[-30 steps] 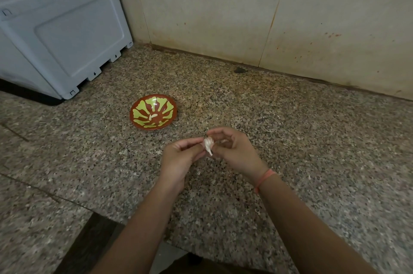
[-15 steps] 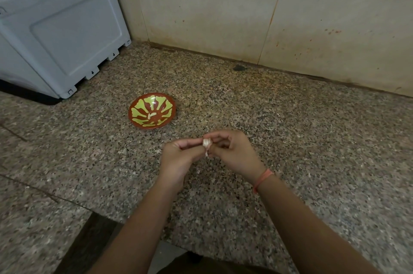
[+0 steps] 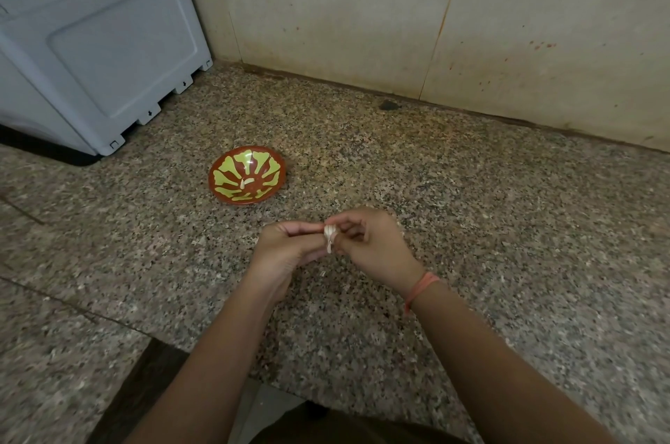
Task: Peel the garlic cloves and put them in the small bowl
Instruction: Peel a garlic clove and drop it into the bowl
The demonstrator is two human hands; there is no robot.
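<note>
Left hand (image 3: 286, 251): fingers curled, thumb and fingertips pinching the garlic clove (image 3: 329, 234) from its left side.
Right hand (image 3: 373, 248): fingers curled, pinching the same clove from its right; an orange band (image 3: 420, 286) on the wrist.
Garlic clove: held between the fingertips of both hands, above the desk (image 3: 471, 226), with a strip of papery skin hanging under it.
Small bowl (image 3: 232, 171): on the desk beyond the hands and to their left, apart from them; pale peeled cloves (image 3: 247, 183) lie in its middle.
White appliance (image 3: 101, 45): farther left, past the bowl.
</note>
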